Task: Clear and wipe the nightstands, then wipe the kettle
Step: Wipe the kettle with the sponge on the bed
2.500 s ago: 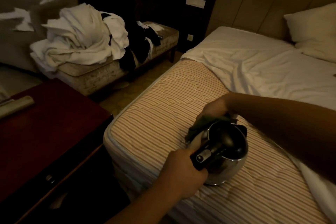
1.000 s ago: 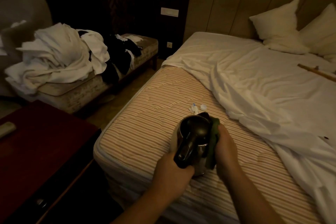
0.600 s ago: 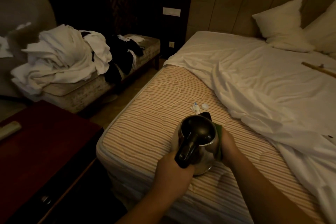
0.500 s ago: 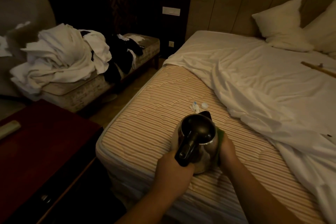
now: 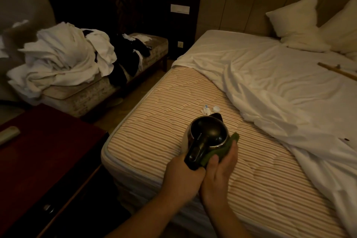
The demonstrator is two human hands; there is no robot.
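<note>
Head view: the left hand (image 5: 183, 172) is gripping the handle of the kettle (image 5: 208, 135), fingers curled round it. The right hand (image 5: 220, 168) is pressing a green cloth (image 5: 222, 149) against the kettle's side, fingers nearly straight. The kettle is sitting on the striped mattress (image 5: 154, 131), near the nightstand (image 5: 38, 160).

Striped bare mattress (image 5: 173, 121) carried kettle (image 5: 209, 133) near its corner | two small white items (image 5: 210, 110) lay just beyond, at 12 o'clock | rumpled white sheet (image 5: 270, 87) at 2 o'clock | dark nightstand (image 5: 48, 160) held pale remote-like object (image 5: 8, 134) at 9 o'clock
</note>
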